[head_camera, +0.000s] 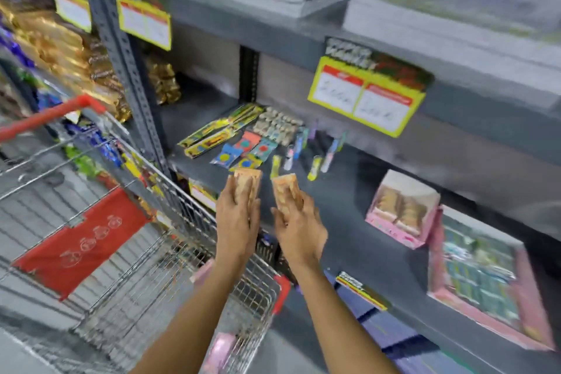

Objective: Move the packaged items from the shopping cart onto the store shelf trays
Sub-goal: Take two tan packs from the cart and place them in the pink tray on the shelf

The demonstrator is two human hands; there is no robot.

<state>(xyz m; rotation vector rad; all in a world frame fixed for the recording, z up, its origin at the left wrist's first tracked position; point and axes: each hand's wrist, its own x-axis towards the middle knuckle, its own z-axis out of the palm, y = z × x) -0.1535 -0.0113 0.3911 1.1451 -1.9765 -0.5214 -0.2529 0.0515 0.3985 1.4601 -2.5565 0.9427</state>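
Note:
Each of my hands holds a small orange-tan packet over the front edge of the dark grey shelf (349, 222). My left hand (236, 218) grips one packet (247, 181); my right hand (299, 228) grips the other packet (283, 188). The wire shopping cart (145, 267) with a red handle stands at the lower left below my arms, and a pink pack (220, 349) lies in its basket. Two pink trays stand on the shelf to the right: a small tray (403, 209) and a larger tray (485, 276) with green-blue packs.
Small colourful packets and pens (258, 143) lie on the shelf just beyond my hands. Yellow price tags (367, 97) hang from the shelf above. Gold snack bags (54, 48) fill the left rack. A grey upright post (127, 58) stands between the racks.

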